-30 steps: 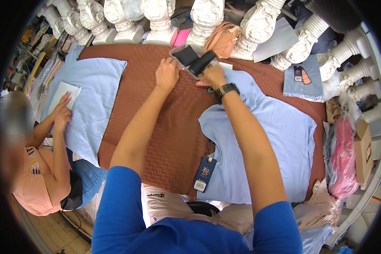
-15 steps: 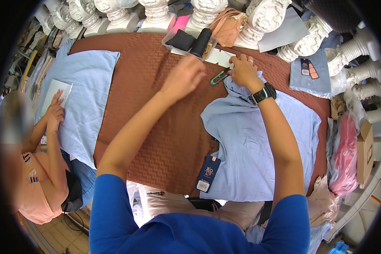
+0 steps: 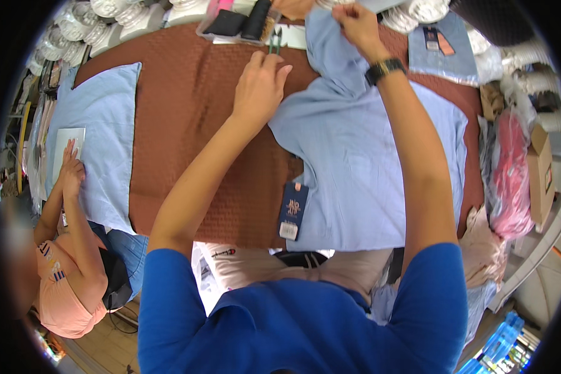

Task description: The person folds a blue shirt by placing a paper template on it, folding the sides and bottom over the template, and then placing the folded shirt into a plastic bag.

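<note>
A light blue garment (image 3: 355, 168), seemingly a shirt, lies on the right of the brown-covered table (image 3: 212, 112). My right hand (image 3: 358, 28), a watch on its wrist, pinches the far end of its cloth, which bunches up there. My left hand (image 3: 257, 90) is over the table's middle, thumb apart from the fingers. Just beyond its fingertips are green-handled thread snips (image 3: 274, 43), points facing away; whether the fingertips touch the handles is hard to see. A dark blue hang tag (image 3: 292, 212) lies at the garment's near left edge.
A clear tray (image 3: 230, 38) with black items stands at the far edge. White ornate stands (image 3: 109, 37) line the back. At left, a co-worker's hands (image 3: 71, 171) press a white card on another blue cloth (image 3: 106, 137). A bagged garment (image 3: 442, 53) lies far right.
The view has shifted. The snips, beside my right hand before, now lie beyond my left fingertips, turned to point away. My right hand has drawn the far cloth up and outward.
</note>
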`<state>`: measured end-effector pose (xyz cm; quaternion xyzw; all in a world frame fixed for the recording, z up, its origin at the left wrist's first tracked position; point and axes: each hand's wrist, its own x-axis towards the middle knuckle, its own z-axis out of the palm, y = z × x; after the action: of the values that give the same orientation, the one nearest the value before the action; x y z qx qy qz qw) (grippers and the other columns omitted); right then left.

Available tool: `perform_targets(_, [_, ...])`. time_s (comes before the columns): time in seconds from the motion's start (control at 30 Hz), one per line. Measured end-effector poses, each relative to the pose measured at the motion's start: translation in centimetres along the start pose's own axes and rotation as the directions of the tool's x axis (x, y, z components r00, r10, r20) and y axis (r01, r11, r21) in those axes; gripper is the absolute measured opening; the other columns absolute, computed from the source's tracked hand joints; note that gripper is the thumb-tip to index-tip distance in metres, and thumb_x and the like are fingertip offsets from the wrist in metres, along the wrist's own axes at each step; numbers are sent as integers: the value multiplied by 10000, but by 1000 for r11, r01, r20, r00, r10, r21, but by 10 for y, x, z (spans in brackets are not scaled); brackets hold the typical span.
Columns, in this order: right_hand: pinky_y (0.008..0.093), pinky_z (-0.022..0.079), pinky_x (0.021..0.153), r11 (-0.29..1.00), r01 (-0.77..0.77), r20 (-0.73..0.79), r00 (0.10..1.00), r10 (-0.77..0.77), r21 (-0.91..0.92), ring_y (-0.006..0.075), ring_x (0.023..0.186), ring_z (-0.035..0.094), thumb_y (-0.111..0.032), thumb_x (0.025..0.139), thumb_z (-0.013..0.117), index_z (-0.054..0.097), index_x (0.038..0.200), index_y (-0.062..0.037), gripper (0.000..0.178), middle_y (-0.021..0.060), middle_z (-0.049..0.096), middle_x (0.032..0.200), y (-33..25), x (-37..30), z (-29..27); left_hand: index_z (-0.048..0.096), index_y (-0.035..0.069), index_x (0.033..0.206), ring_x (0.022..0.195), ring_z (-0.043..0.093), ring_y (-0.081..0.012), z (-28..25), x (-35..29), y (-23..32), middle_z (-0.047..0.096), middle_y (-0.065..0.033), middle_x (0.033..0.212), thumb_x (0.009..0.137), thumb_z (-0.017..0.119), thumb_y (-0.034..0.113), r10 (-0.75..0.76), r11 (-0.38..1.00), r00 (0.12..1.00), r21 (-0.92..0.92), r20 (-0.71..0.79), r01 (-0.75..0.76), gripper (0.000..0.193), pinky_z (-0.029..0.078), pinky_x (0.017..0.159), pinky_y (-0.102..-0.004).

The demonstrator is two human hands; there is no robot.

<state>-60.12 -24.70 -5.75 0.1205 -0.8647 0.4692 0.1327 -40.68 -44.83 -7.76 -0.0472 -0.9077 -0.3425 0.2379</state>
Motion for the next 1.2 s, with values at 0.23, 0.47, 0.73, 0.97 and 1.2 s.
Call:
perform_targets(0.23, [286,505,758,996,74,36,997,-72,-48,136,834,612,-226,879,743,681,1072,-32,280,45,690,911,-18,2,-4,710,-2,834,800,672,-295,1,-42,-10,687,-168,819,778,801,181,-125,979,974,-136,187,151,212,526,745,-387])
perform_targets(0.47, [313,502,828,821,554,356,802,-480,-142,183,936,614,-253,880,745,648,1159,-33,369,88,680,1021,-35,-40,-62,654,32,1096,897,649,-288,-9,-45,-37,656,-184,969,832,769,220,-60,998,998,-2,-23,60,344,514,787,-410])
perform_targets(0.73, [417,528,878,612,-32,372,768,521,-790,315,998,670,-443,824,754,618,1238,-16,610,193,682,1110,82,-199,-322,569,-9,875,600,571,-314,-123,-245,84,565,-144,688,885,691,147,-335,932,921,-72,200,355,198,447,583,-430])
perform_targets(0.97, [421,545,683,215,-496,42,336,941,-842,277,796,676,-550,754,791,707,1010,3,615,176,701,962,108,-315,-407,549,-11,924,840,567,-220,-70,-312,140,534,-116,868,940,631,123,-305,952,949,-2,77,306,158,447,738,-355])
perform_targets(1.2, [376,549,674,519,-822,165,492,855,-236,236,780,637,-304,794,811,658,1103,5,463,98,674,952,150,-356,-411,495,5,998,795,483,-195,-97,-330,104,518,-109,867,988,552,89,-495,850,844,-315,-207,422,102,416,749,-324])
